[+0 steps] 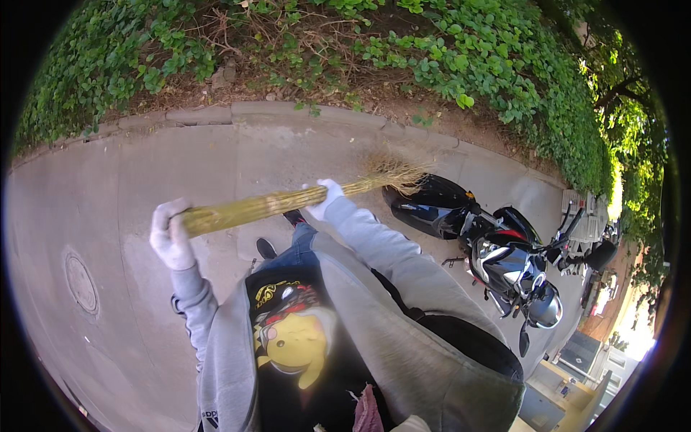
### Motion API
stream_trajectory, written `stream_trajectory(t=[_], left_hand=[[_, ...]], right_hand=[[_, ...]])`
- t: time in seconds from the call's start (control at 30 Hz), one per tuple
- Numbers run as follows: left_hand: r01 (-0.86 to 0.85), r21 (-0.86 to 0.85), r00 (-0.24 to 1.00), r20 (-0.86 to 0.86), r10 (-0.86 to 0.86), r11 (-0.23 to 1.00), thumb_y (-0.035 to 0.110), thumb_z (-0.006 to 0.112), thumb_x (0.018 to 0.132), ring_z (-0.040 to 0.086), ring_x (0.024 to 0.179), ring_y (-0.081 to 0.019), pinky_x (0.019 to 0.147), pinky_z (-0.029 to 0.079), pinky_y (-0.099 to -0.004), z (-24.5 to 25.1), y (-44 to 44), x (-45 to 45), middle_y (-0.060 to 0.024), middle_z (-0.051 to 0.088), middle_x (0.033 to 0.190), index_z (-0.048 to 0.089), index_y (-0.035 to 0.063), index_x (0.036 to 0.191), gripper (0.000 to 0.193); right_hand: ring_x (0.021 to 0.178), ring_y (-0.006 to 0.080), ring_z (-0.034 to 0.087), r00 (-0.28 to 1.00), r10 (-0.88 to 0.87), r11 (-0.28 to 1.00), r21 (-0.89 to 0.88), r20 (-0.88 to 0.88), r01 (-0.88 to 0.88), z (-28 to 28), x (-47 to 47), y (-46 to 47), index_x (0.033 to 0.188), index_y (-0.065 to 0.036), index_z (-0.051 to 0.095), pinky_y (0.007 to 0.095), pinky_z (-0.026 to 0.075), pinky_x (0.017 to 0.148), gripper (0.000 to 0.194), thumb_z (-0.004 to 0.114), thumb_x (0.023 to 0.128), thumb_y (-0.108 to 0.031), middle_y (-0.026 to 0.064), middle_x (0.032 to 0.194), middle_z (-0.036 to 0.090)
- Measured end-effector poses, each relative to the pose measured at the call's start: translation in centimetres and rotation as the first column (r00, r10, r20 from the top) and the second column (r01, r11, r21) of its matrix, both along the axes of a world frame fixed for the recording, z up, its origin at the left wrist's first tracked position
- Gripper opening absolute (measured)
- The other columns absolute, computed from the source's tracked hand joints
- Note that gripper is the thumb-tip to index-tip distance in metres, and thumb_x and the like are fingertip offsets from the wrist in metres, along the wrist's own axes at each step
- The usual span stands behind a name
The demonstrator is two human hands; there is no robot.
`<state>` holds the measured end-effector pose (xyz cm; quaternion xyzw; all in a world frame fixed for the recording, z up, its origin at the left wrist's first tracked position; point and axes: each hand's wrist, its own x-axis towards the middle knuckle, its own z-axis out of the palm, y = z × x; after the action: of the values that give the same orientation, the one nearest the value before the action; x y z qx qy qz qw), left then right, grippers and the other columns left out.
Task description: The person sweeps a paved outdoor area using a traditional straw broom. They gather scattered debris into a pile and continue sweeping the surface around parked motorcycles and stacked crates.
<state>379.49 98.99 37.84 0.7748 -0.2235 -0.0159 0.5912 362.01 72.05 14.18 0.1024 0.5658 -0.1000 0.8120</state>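
Note:
My left hand (171, 233), in a white glove, is closed around the thick end of a twig broom (243, 212). Further along the bundled stalks, my right hand (324, 200), gloved too, grips the broom nearer its brush. The broom lies almost level across the view in front of my body. Its frayed twig tips (402, 171) spread out at the right, over the concrete pavement and beside the rear of a parked black motorcycle (502, 243); whether they touch it I cannot tell.
A low concrete kerb (307, 110) runs along a bed of leafy green shrubs (475, 54) with dry twigs and soil. A round manhole cover (82, 283) is set in the pavement at the left. More parked vehicles (599, 289) stand at the far right.

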Motion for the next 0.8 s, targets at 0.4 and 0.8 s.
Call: stream_trajectory(t=[0.4,0.8], left_hand=[[-0.596,0.174,0.793,0.278,0.542,0.784,0.016,0.041,0.098,0.067,0.088,-0.0283,0.083,0.057,-0.0380,3.4,4.3,-5.8,-0.0191,0.068,0.098,0.069,-0.0074,0.102,0.036],[-0.590,0.260,0.765,0.483,0.426,0.764,0.021,0.045,0.100,0.064,0.086,-0.0247,0.083,0.054,-0.0364,5.2,15.0,-4.5,-0.0150,0.067,0.096,0.068,-0.0067,0.098,0.036]], right_hand=[[0.087,0.0357,0.064,0.891,0.451,0.851,0.274,0.061,-0.449,-5.3,8.0,10.6,0.097,-0.003,0.055,0.0519,0.051,0.086,0.030,0.049,0.088,-0.031,0.0151,0.080,0.062],[0.096,0.0250,0.068,0.700,0.552,0.648,0.296,0.453,-0.702,15.7,19.3,28.2,0.117,-0.009,0.049,0.0464,0.058,0.084,0.035,0.058,0.088,-0.027,0.0108,0.102,0.065]])
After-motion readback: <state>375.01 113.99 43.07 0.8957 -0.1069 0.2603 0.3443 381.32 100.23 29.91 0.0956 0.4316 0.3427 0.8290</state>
